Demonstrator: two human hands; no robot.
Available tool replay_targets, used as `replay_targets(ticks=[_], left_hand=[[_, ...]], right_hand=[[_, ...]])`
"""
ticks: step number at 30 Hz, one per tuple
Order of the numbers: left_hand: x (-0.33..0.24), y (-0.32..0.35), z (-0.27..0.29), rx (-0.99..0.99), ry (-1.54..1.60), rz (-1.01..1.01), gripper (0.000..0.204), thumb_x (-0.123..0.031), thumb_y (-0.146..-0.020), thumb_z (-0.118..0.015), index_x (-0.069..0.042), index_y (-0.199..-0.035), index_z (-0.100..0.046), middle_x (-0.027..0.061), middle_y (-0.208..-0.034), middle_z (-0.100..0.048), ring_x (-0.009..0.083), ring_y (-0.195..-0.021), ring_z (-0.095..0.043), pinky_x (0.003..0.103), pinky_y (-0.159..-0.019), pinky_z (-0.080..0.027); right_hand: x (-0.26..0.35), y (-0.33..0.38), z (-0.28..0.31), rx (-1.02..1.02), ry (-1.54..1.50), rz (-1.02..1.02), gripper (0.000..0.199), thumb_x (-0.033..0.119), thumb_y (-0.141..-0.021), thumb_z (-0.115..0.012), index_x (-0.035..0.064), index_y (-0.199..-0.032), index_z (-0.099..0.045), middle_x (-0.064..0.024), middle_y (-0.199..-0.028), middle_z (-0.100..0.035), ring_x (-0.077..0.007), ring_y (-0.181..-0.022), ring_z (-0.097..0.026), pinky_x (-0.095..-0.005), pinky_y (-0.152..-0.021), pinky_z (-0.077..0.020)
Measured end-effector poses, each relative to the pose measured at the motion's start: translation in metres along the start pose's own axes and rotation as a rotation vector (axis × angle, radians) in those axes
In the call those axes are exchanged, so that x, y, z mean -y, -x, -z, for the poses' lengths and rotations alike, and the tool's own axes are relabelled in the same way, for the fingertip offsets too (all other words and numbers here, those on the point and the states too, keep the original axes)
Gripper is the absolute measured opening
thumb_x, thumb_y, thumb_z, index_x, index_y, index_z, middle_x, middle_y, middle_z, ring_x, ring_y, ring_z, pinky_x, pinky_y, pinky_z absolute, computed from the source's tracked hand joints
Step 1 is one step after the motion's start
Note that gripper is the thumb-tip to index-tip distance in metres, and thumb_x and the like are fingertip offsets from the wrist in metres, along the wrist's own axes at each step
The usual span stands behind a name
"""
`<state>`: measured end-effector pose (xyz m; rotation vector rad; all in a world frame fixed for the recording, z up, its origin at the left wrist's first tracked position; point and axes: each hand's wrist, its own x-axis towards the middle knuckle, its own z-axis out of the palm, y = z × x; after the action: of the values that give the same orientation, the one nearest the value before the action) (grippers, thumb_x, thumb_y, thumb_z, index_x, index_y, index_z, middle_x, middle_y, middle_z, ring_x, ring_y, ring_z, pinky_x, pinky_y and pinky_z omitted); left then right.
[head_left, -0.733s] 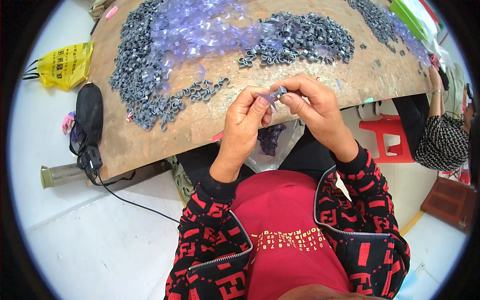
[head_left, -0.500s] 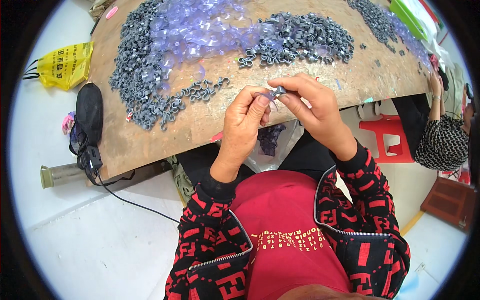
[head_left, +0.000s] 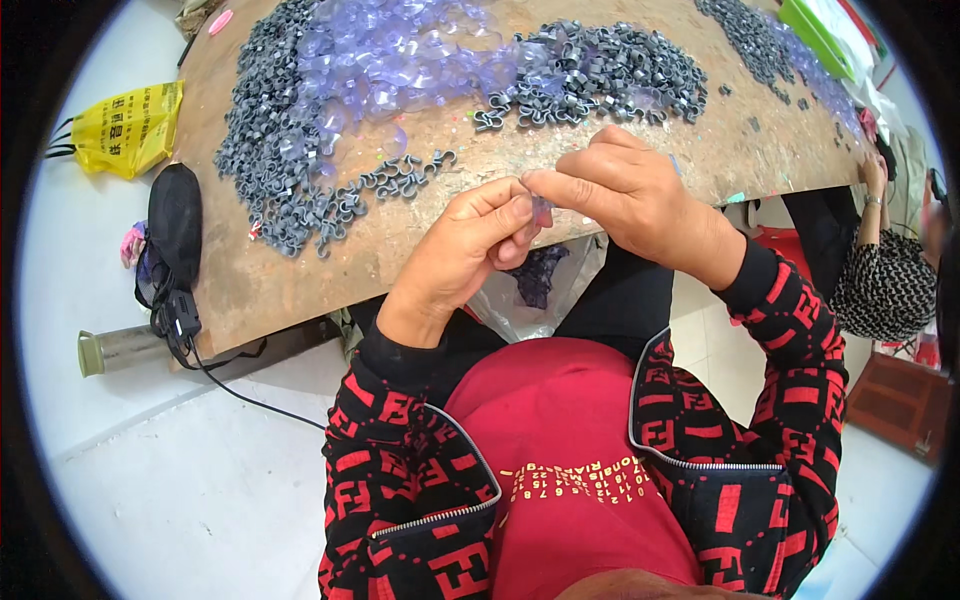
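Above the table's near edge, my left hand (head_left: 470, 238) pinches a small translucent purple plastic piece (head_left: 541, 212) between thumb and fingers, the rest curled beneath. The fingertips of my right hand (head_left: 625, 195) are closed together at the upper end of that piece, touching my left fingertips. Whatever sits between the right fingertips is hidden by them. Beyond my hands lies a pile of clear purple plastic pieces (head_left: 395, 60). Grey curved plastic clips (head_left: 265, 130) are heaped on its left, and another heap of grey clips (head_left: 600, 75) lies to its right.
The wooden table (head_left: 290, 290) spans the far side. A yellow bag (head_left: 128, 128) and a black pouch (head_left: 175, 225) with a cable hang by its left edge. A plastic bag (head_left: 545, 295) hangs below the table's edge. A co-worker's arm (head_left: 872, 205) and a green tray (head_left: 818, 38) are at right.
The grey clip seen in my right fingertips is now out of sight. My right hand has turned and its fingers have closed against my left fingertips; my left hand has shifted slightly left and nearer.
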<state>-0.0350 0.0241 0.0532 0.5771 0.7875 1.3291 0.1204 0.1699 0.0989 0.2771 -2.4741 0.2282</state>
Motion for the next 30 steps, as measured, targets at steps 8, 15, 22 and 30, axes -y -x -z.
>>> replay_targets(ticks=[8, 15, 22, 30], left_hand=[[0.003, 0.006, -0.017, -0.4, -0.712, -0.471, 0.009, -0.012, -0.093, -0.057, -0.003, -0.093, -0.06, 0.0018, -0.073, -0.055, 0.0109, -0.063, -0.05, 0.025, -0.056, -0.041], [-0.002, 0.004, -0.015, -0.478, -1.354, -0.887, 0.006, -0.003, -0.086, -0.061, -0.002, -0.091, -0.06, 0.0119, -0.076, -0.056, 0.0272, -0.063, -0.055, 0.034, -0.056, -0.043], [0.002, 0.002, -0.016, -0.466, -1.215, -0.788, 0.004, -0.003, -0.087, -0.059, -0.002, -0.091, -0.06, 0.0105, -0.074, -0.055, 0.0231, -0.061, -0.054, 0.032, -0.055, -0.041], [-0.026, 0.008, -0.005, -0.075, -0.593, -0.065, 0.017, -0.017, -0.096, -0.055, -0.002, -0.094, -0.062, -0.0022, -0.075, -0.055, 0.0048, -0.062, -0.048, 0.019, -0.055, -0.038]], right_hand=[[0.011, 0.007, -0.024, -0.08, -0.218, -0.317, 0.03, 0.001, -0.08, -0.062, 0.0057, -0.11, -0.065, -0.0083, -0.084, -0.063, -0.0227, -0.071, -0.059, -0.0319, -0.063, -0.0464], [0.017, 0.005, -0.027, -0.074, -0.354, -0.481, 0.026, 0.0, -0.083, -0.063, 0.0045, -0.108, -0.065, -0.0108, -0.083, -0.062, -0.0259, -0.073, -0.06, -0.0324, -0.064, -0.0476], [0.012, 0.009, -0.032, -0.109, -0.158, -0.388, 0.028, 0.0, -0.079, -0.065, 0.0058, -0.107, -0.065, -0.0089, -0.083, -0.063, -0.0252, -0.072, -0.059, -0.0324, -0.062, -0.0478], [-0.004, 0.012, -0.019, -0.038, -0.021, 0.046, 0.04, 0.005, -0.069, -0.067, 0.0055, -0.109, -0.066, -0.0069, -0.09, -0.062, -0.0229, -0.069, -0.055, -0.032, -0.063, -0.047]])
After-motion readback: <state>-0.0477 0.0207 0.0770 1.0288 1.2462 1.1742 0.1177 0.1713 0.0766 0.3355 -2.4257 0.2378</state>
